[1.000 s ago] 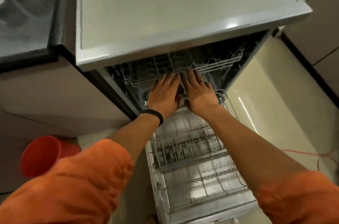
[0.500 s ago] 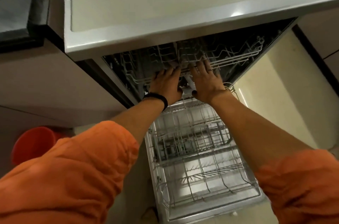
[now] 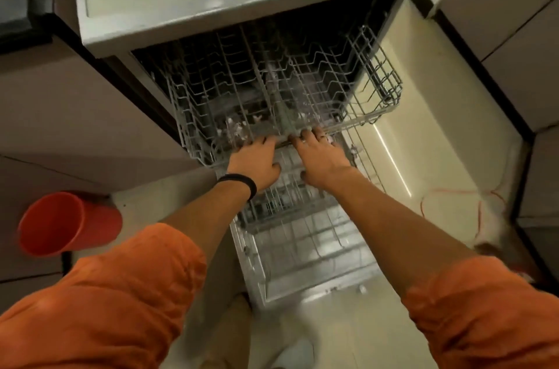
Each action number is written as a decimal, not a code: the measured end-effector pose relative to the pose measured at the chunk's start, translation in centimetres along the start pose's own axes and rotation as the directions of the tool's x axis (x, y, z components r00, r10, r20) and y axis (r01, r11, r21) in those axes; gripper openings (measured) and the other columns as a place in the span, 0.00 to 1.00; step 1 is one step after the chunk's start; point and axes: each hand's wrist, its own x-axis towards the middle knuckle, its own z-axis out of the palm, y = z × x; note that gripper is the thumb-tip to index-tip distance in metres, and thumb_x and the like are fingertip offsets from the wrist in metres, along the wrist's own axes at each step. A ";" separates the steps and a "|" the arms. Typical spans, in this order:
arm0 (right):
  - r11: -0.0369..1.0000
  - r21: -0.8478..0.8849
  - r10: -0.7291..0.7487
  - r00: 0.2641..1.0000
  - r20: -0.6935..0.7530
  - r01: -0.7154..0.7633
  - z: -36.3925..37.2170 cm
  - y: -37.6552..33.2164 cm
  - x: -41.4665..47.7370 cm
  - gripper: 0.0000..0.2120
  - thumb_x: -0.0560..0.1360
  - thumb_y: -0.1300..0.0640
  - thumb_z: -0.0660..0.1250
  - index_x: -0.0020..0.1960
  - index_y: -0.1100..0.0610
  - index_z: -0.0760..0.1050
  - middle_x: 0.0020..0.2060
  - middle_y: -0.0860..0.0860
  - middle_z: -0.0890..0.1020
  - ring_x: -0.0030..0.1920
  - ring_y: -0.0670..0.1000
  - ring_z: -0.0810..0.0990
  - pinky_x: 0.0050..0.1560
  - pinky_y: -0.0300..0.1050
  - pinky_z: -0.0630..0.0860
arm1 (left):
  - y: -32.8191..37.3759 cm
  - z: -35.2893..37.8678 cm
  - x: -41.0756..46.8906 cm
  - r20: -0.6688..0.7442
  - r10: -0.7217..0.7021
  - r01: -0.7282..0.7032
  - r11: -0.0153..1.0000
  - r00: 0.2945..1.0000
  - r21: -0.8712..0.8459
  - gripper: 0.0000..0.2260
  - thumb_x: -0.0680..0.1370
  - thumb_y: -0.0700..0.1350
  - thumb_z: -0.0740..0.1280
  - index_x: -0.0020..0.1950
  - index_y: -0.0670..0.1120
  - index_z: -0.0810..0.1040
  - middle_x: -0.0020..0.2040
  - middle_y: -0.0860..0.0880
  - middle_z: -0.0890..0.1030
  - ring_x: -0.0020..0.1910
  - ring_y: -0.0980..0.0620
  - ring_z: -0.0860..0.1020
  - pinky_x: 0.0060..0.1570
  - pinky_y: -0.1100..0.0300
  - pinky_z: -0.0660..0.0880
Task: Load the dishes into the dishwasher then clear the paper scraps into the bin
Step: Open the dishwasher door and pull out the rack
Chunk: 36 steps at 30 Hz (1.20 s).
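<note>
Head view, looking down. Both hands were at the front rim of the dishwasher's (image 3: 314, 291) upper rack (image 3: 326, 81). Left hand (image 3: 257, 161) had its fingers curled over the rim wire, thumb tucked below; it wore a black wristband (image 3: 239, 184). Right hand (image 3: 320, 157) sat just beside it, nearly touching, and gripped the same rim with hooked fingers, thumb also underneath. Upper rack stood partway out of the dark cavity and stretched away beyond the fingertips, motion-blurred. A few white bits (image 3: 239, 126) lay in the rack just past the left fingers, too blurred to identify. Lower rack (image 3: 302, 235) stood out over the open door, directly beneath both wrists and forearms; no dish could be made out in it. Red bin (image 3: 60, 223) was on the floor well to the left of the left hand, mouth tipped toward the camera. Thin red cord (image 3: 453, 191) trailed on the pale floor to the right of the right forearm. Orange sleeves (image 3: 115, 293) covered both upper arms.
</note>
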 end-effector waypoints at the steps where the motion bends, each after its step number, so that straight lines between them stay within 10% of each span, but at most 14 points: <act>1: 1.000 0.011 0.007 1.000 0.017 -0.008 0.6 0.0 -1.7 0.44 0.74 0.55 0.74 0.80 0.52 0.50 0.78 0.57 0.56 0.80 0.61 0.48 0.73 0.64 0.64 | 0.8 0.4 -1.4 0.043 0.019 -0.019 1.000 0.999 0.000 0.27 0.81 0.51 0.63 0.78 0.48 0.60 0.72 0.43 0.70 0.63 0.39 0.75 0.57 0.45 0.75; 8: 0.998 0.054 0.012 0.998 0.063 -0.016 1.5 0.9 -7.7 0.43 0.73 0.55 0.73 0.80 0.52 0.53 0.76 0.56 0.60 0.79 0.61 0.53 0.72 0.65 0.66 | 4.6 2.6 -6.4 0.164 0.004 0.008 0.998 0.986 -0.070 0.31 0.78 0.53 0.69 0.77 0.46 0.62 0.71 0.42 0.71 0.66 0.40 0.74 0.64 0.45 0.73; 25: 0.996 0.069 0.046 0.971 0.235 -0.064 5.1 0.5 -17.2 0.44 0.74 0.51 0.73 0.81 0.49 0.50 0.79 0.54 0.54 0.80 0.60 0.47 0.72 0.62 0.67 | 8.1 4.6 -12.9 0.347 0.043 -0.051 0.999 0.937 0.013 0.24 0.81 0.51 0.64 0.75 0.47 0.63 0.61 0.41 0.78 0.56 0.40 0.78 0.45 0.52 0.71; 36: 0.993 0.076 0.066 0.953 0.297 -0.092 7.2 -0.8 -22.6 0.44 0.76 0.50 0.71 0.82 0.50 0.47 0.80 0.55 0.51 0.81 0.60 0.46 0.76 0.62 0.61 | 9.3 7.3 -17.6 0.388 0.081 -0.088 0.996 0.918 0.000 0.21 0.79 0.51 0.66 0.69 0.48 0.66 0.63 0.44 0.79 0.59 0.41 0.77 0.53 0.51 0.75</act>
